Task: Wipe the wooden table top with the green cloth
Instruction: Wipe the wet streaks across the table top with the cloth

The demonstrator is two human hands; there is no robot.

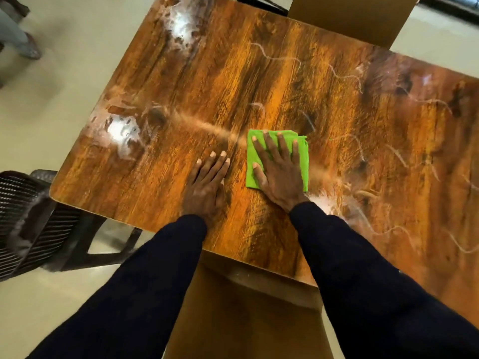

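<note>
A glossy wooden table top [233, 81] fills most of the head view. A folded green cloth [303, 161] lies flat near the table's front middle. My right hand [278, 172] presses on the cloth with straight, spread fingers. My left hand [207, 185] rests flat on the bare wood just left of the cloth, fingers straight. Thin pale squiggly streaks [347, 76] and whitish smears mark the wood to the right and behind the cloth. A paler streak [207, 126] runs left from the cloth.
A dark woven chair [31, 218] stands off the table's front left corner. A brown chair back [350, 19] is at the far side, another brown seat [246, 320] below me. Bright light reflections [121, 130] glare at the table's left. Pale floor surrounds the table.
</note>
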